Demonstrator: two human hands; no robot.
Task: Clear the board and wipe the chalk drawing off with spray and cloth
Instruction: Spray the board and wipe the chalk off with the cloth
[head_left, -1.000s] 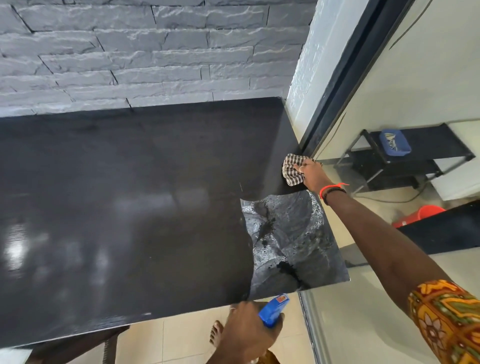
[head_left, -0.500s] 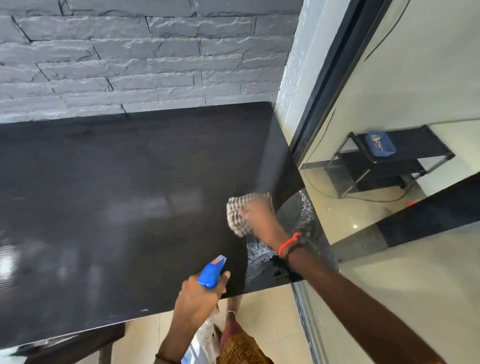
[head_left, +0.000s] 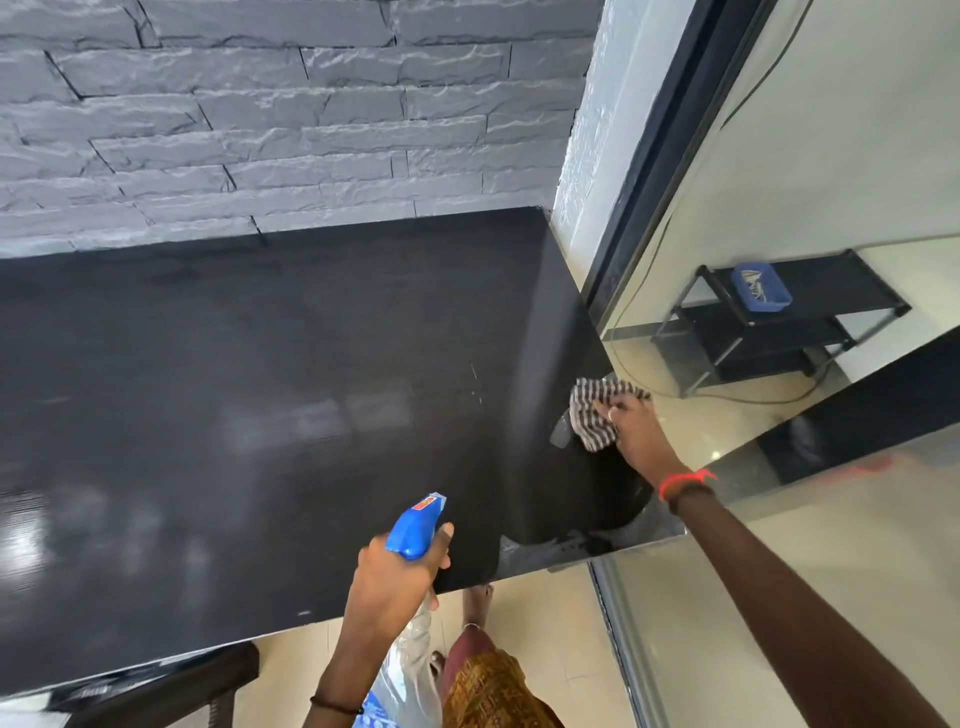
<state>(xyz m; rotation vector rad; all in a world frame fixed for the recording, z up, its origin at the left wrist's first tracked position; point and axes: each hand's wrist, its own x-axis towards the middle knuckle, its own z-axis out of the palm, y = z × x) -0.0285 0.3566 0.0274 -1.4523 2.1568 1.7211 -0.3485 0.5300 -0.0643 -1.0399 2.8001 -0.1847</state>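
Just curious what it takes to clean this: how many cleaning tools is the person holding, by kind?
Spray bottle: 1, in the left hand
Checked cloth: 1, under the right hand on the board
Total: 2

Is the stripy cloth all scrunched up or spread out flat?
Scrunched up. The cloth is bunched in folds under the right hand, which presses it on the dark board near its right edge.

board (head_left: 260, 415): left part cut off by the frame edge
spray bottle (head_left: 415, 527): body mostly hidden behind left hand (head_left: 392, 577)
cloth (head_left: 592, 415): right part covered by right hand (head_left: 631, 423)
blue tray (head_left: 761, 287) contents: too small to tell
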